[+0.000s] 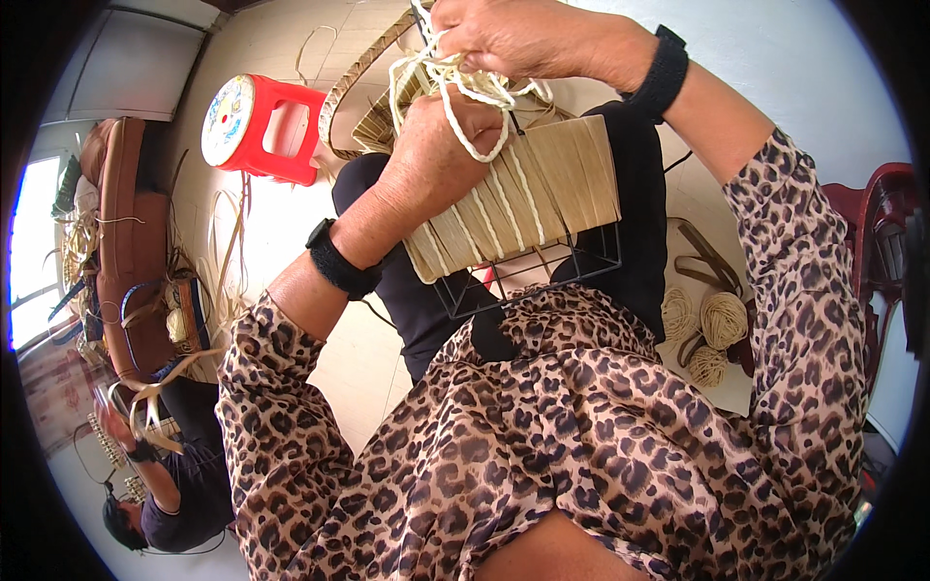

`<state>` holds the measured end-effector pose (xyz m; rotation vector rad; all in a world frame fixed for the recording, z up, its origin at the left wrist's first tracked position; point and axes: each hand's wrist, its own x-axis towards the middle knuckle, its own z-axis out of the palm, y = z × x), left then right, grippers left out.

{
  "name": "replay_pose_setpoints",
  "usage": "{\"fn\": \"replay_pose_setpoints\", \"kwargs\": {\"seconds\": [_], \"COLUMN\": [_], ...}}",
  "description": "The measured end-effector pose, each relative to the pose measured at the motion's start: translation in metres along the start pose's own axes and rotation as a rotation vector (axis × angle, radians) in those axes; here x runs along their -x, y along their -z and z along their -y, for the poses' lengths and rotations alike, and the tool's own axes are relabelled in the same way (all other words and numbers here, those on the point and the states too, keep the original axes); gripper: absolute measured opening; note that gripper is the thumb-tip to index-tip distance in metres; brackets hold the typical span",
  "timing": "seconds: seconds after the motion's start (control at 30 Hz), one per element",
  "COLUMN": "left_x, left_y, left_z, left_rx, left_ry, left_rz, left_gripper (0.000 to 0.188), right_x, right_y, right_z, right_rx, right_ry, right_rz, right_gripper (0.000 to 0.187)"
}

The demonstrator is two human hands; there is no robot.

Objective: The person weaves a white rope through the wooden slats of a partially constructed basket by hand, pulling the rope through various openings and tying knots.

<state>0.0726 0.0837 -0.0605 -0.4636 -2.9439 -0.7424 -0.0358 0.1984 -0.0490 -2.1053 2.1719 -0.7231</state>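
A basket [576,179] of flat tan strips wrapped over a black wire frame [591,254] rests across my lap. Pale twisted cord runs over its strips in several rows. At the far edge of the basket my left hand [441,145] is closed, its fingertips partly hidden under the loops. A loose tangle of cream cord [436,76] bunches between my hands, with one loop hanging over the left knuckles. Just beyond, my right hand [513,39] pinches the cord near the picture's top edge. A thin dark wire end shows beside its fingers.
On the floor at the left lies a red plastic stool [308,136], tipped sideways. A large round basket [336,102] stands beyond my knees. Balls of cord [724,320] sit by my right leg. Far left are a brown sofa [121,310] and another person [184,494] handling strips.
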Motion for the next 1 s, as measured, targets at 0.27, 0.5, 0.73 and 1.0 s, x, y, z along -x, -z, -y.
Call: {"fn": "replay_pose_setpoints", "kwargs": {"seconds": [0.27,0.5,0.73,1.0], "left_x": [-0.001,0.006,0.004,-0.006], "left_y": [-0.004,-0.008,-0.009,0.007], "left_z": [-0.004,-0.001,-0.002,0.005], "left_rx": [0.038,-0.064,-0.119,0.192], "left_ry": [-0.008,-0.016,-0.001,0.29], "left_rz": [-0.203,-0.286,-0.344,0.123], "left_gripper": [0.011,0.007,0.006,0.013], "right_x": [-0.019,-0.015,-0.009,0.004], "right_y": [-0.017,-0.022,-0.003,-0.039], "right_z": [0.006,-0.006,-0.007,-0.028], "right_rx": [0.181,0.15,0.054,0.059], "right_ry": [-0.045,0.021,-0.057,0.109], "right_rz": [-0.004,0.162,0.319,0.076], "right_gripper": [0.017,0.018,0.02,0.026]}}
